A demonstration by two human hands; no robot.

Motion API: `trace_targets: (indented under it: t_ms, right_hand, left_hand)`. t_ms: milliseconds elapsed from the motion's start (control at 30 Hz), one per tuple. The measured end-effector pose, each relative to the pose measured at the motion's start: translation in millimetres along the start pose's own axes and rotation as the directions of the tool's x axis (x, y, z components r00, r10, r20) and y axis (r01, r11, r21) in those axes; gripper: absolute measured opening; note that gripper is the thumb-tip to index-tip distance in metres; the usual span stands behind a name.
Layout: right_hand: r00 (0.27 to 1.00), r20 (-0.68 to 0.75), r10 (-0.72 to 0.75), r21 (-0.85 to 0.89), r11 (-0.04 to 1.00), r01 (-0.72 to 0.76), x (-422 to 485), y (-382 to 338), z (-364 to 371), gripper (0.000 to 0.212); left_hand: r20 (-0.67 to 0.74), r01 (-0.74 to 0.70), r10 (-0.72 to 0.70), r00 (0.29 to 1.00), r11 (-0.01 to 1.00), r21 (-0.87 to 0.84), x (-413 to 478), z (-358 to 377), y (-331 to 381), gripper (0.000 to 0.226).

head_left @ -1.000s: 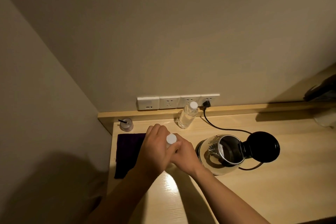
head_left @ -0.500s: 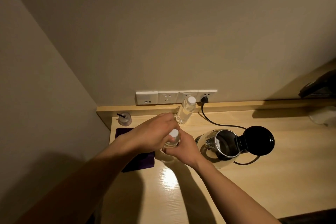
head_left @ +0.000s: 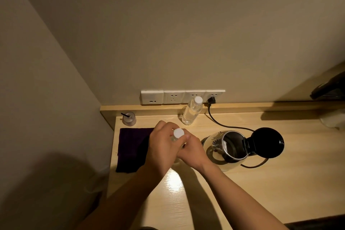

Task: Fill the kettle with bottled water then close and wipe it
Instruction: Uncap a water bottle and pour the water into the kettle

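Both hands closed around a water bottle (head_left: 178,136), body mostly hidden, left hand (head_left: 162,147) grip at white cap (head_left: 178,133), right hand (head_left: 192,152) grip holding lower body, open kettle (head_left: 228,144) at 3 o'clock, dark object at right edge cut off

Since 0.5 s ago, the left hand (head_left: 162,150) drops its raised elbow and wraps the bottle from the left side again, much as 1 s ago. The white cap (head_left: 178,132) shows clear above both hands, and the purple cloth (head_left: 131,148) lies more exposed at centre left.
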State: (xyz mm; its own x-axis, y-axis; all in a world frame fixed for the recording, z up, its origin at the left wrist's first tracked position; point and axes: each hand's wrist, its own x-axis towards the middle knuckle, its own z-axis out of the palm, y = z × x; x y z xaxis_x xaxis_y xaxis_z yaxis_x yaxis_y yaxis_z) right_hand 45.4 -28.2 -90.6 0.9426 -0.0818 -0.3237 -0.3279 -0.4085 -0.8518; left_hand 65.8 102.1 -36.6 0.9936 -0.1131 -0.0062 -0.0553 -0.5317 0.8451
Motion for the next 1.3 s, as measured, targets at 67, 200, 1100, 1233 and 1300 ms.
trace_targets:
  t_ms: [67, 200, 1100, 1233, 1300]
  right_hand:
    - [1.000, 0.007, 0.011, -0.001, 1.000, -0.011, -0.2, -0.5, 1.7, 0.047]
    - [1.000, 0.008, 0.025, -0.021, 0.999, -0.025, -0.4, -3.5, 6.7, 0.050]
    - [0.997, -0.074, 0.002, -0.027, 1.000, -0.004, -10.9, -1.7, -1.3, 0.049]
    - [0.996, -0.092, -0.004, -0.030, 1.000, 0.001, -14.7, -7.8, -3.2, 0.049]
    - [0.995, -0.095, -0.008, -0.030, 1.000, 0.005, -16.7, -12.5, -5.1, 0.049]
  left_hand:
    - [-0.015, 0.002, -0.001, 1.000, 0.999, 0.047, -0.3, 0.5, -0.4, 0.023]
    - [-0.030, 0.025, -0.021, 0.999, 0.991, 0.131, 3.2, -5.7, 4.2, 0.030]
    - [-0.029, 0.077, -0.072, 0.997, 0.974, 0.213, 16.3, 17.9, -201.2, 0.036]
    - [-0.018, 0.097, -0.096, 0.995, 0.956, 0.278, 13.8, 14.4, -200.2, 0.055]
    - [0.019, 0.074, -0.083, 0.996, 0.956, 0.285, 14.2, 10.3, -194.3, 0.079]
